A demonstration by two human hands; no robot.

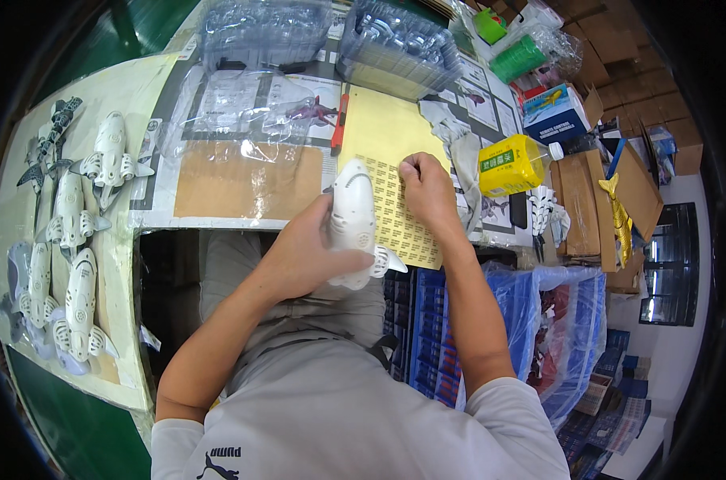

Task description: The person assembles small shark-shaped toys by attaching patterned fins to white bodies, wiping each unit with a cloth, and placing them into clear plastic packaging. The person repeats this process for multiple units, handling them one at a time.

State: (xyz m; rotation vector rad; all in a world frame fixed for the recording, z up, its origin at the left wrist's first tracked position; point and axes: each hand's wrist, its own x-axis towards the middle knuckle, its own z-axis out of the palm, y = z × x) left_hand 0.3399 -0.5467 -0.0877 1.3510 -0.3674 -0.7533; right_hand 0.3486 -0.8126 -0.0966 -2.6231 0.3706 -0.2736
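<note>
White toy shark (352,210) gripped beside yellow label sheet (411,228)

The left hand (305,254) clamps the toy shark's body over the table's (156,214) front edge, snout pointing away; the right hand (429,190) curls its fingers together at the sheet, a label between them impossible to tell; the toy looks light, stiff and slippery; its fins seem fragile, so the thick middle suits gripping.

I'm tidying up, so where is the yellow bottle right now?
In the head view, the yellow bottle is to the right of the right hand, near the blue-and-white box.
</note>
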